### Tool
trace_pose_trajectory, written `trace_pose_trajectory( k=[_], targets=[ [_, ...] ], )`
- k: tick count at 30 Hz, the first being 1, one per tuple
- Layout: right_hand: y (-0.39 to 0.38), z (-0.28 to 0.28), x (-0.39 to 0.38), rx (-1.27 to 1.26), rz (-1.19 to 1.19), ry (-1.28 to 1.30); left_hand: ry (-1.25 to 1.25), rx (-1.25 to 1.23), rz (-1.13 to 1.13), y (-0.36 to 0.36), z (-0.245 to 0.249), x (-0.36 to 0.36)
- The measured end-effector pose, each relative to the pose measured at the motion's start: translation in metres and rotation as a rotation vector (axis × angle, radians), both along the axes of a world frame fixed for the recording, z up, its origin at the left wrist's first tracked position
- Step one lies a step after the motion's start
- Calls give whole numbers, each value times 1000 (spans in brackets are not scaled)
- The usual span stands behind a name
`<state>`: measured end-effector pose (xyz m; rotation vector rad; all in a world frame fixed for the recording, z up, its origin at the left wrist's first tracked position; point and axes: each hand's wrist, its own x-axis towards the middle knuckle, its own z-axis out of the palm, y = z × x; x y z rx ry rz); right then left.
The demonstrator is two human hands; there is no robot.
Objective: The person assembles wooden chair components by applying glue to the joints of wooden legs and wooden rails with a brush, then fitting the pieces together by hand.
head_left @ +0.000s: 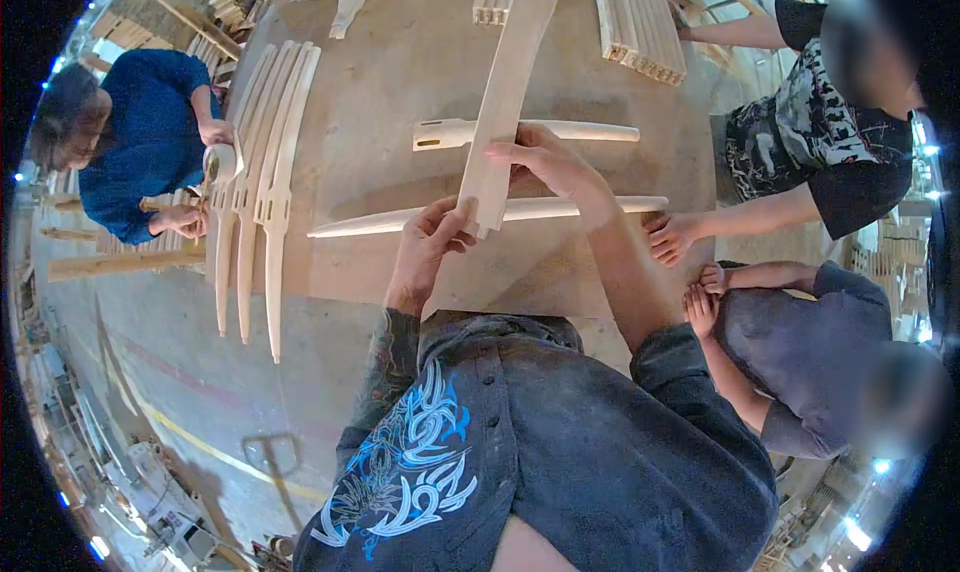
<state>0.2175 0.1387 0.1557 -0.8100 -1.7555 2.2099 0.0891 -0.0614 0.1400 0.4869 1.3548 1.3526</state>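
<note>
A long, pale wooden slat (503, 102) is held at a slant above the table. My left hand (432, 240) is closed around its lower end, which looks like two thin layers. My right hand (548, 162) grips its right edge further up, the thumb lying on the face. Beneath the slat, a tapered wooden leg with a slotted end (585, 131) lies crosswise on the table. A second slender tapered wooden piece (375, 222) lies nearer to me, passing behind the slat and my right arm.
The wooden table (380, 82) carries several slotted legs (275, 197) at left, overhanging its near edge. Bundled wood strips (640, 32) lie at the far right. A person in blue (150, 142) handles a tape roll (221, 162) at left; two people (810, 122) stand at right.
</note>
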Motion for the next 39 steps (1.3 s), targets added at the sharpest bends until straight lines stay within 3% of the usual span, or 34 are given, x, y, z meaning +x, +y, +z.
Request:
trace_pose_trajectory(
  k=[4,6,7,8,10,11,13,17,23,29,35,39],
  targets=[
    [-5,7,-4,29,-5,-21,-17,55,17,-1,-8,-7],
    [-9,11,-2,75,-24,-45,233,52,0,-1,-15,-9],
    [-14,9,1,115,-38,-69,214,42,-1,-1,-24,-10],
    [-15,4,4,106,-31,-86,388,54,53,1,-34,-13],
    [-5,2,5,316,-35,-17,816,59,117,2,-62,-27],
    [0,0,6,323,-33,-11,821,65,123,0,-77,-32],
    [7,-12,12,389,-52,26,1428,90,7,-2,-93,-35],
    [11,-30,13,332,-81,-50,1437,104,-284,4,-130,-61],
    [12,-69,0,345,-126,19,1434,248,-170,-9,-112,-77],
    [7,-32,-8,487,-20,-110,1431,205,-82,-15,-131,-69],
    [-13,-28,-10,473,-8,-115,1435,212,-69,-13,-131,-70],
    [-20,-54,-15,369,7,-25,1428,202,-89,-12,-128,-71]
  ],
)
